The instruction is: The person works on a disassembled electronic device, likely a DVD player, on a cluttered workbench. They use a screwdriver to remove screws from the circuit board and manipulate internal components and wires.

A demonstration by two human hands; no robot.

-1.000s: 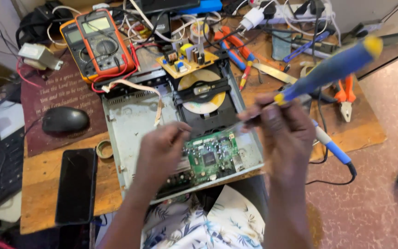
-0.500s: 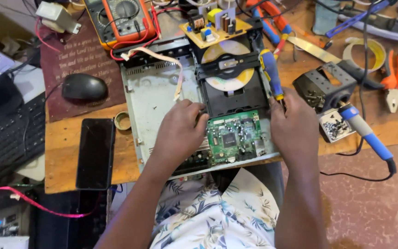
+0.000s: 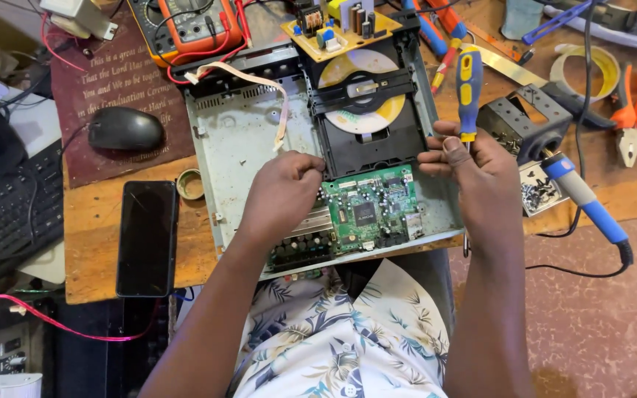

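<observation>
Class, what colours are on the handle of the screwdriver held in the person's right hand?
Blue and yellow: the screwdriver handle shows best in the head view.

Left hand curled knuckles-up — right hand closed, gripping.

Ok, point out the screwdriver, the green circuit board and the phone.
screwdriver (image 3: 469, 81): head view, on its blue and yellow handle.
green circuit board (image 3: 372, 210): head view, near its middle.
phone (image 3: 147, 237): head view, on its dark screen.
</observation>
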